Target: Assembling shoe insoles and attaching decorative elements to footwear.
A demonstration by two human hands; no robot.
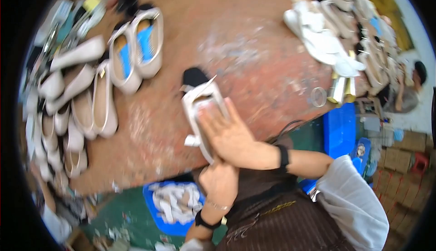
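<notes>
Beside the shoe [189, 110], white tab [192, 140]

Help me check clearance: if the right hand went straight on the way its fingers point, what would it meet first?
The right hand would probably first meet the far rim of the pale, low-cut slip-on shoe beneath it, though blur leaves depth unclear.
</notes>
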